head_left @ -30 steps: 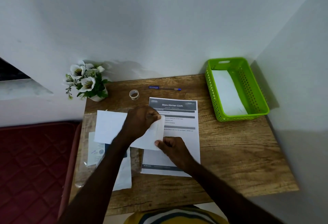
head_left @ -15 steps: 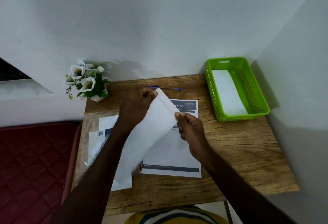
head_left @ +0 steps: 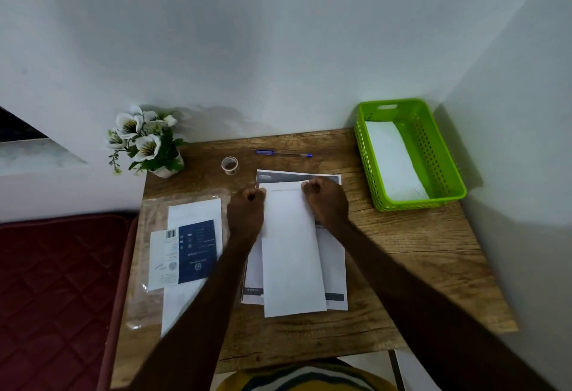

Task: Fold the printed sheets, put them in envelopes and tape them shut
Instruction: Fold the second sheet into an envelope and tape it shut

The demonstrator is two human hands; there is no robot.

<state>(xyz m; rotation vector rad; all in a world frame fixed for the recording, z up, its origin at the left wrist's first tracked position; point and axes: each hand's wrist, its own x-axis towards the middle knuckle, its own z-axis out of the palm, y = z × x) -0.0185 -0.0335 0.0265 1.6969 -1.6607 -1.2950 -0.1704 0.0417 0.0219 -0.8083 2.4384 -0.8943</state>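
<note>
Both the left hand (head_left: 247,205) and right hand (head_left: 325,198) pinch the far corners of the envelope (head_left: 292,251), light and floppy, best held by its edges, lying on the printed sheet (head_left: 332,254) mid-tabletop.

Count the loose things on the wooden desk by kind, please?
White envelopes: 2, one under both hands, one in the green basket
Printed sheets: 1
Tape rolls: 1
Pens: 1
Baskets: 1
Flower pots: 1
Envelope packs: 1
Total: 8
</note>
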